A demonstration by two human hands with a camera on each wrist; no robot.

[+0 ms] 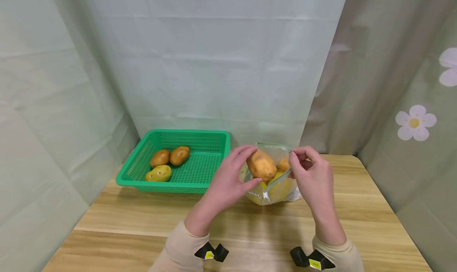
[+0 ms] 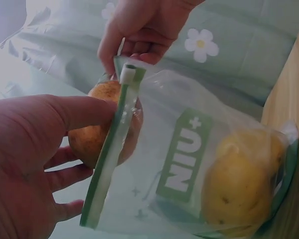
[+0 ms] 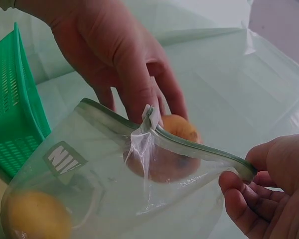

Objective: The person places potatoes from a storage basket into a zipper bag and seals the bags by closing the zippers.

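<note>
Three potatoes point(image 1: 168, 163) are lying in the green basket point(image 1: 192, 177) on the wooden table point(image 1: 143, 224), well apart from the work going on just to the right of it. The person is holding a brown potato point(image 1: 262, 165) in the left hand point(image 1: 228, 182), with thumb and fingers curled round it, right at the mouth of a clear zip bag point(image 1: 273, 190). In the left wrist view the potato point(image 2: 97, 137) is sitting behind the bag's green zip strip point(image 2: 112, 149), so it appears to be partly inside the opening. The right hand point(image 1: 314, 177) is pinching the far end of the zip strip point(image 3: 199, 147) between thumb and curled fingers, keeping the mouth pulled wide. Inside the bag point(image 3: 89, 199), a yellowish potato point(image 2: 236, 186) is resting at the bottom near the table, and at least one more shows through the plastic in the head view.

Judging from this, the step in hand is loading the bag, and the potato is at the threshold rather than dropped. The next move would seem to call for the left fingers to loosen so the potato slides down onto the others, while the right hand keeps its pinch so the thin rim does not fold shut or let the bag tip over.
</note>
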